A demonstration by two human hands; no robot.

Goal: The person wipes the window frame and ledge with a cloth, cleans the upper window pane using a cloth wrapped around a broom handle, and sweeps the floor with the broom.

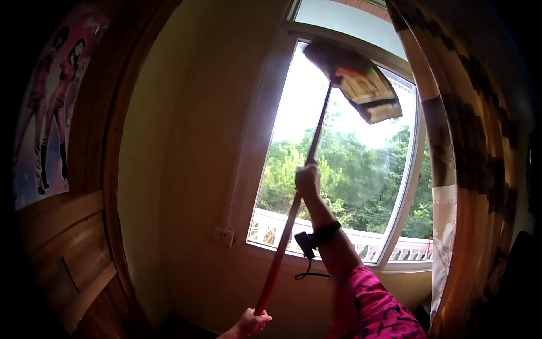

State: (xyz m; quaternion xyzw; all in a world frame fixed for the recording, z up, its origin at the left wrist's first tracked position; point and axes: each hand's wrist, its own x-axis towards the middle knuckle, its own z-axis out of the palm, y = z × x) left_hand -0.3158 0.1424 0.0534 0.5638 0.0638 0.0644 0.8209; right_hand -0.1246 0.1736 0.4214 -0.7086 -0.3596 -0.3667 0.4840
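A long-handled mop (289, 217) slants up across the window, its shaft red toward the lower end. Its wide head (370, 90) looks wrapped in cloth, tan with a dark band at the right and dark at the left, and is raised against the upper part of the window glass (350, 164). Whether the head touches the pane I cannot tell. Near the shaft's middle, my right hand (308, 179) is closed around it; a black strap with a small device and cable (316, 237) circles that forearm. My left hand (252, 323) grips the bottom end of the shaft.
Brown and cream patterned curtains (451, 147) hang along the window's right side. A wall socket (224, 237) sits below left of the window frame. A wooden door (73, 248) with a poster (53, 107) stands at the left. Trees and a white balustrade show outside.
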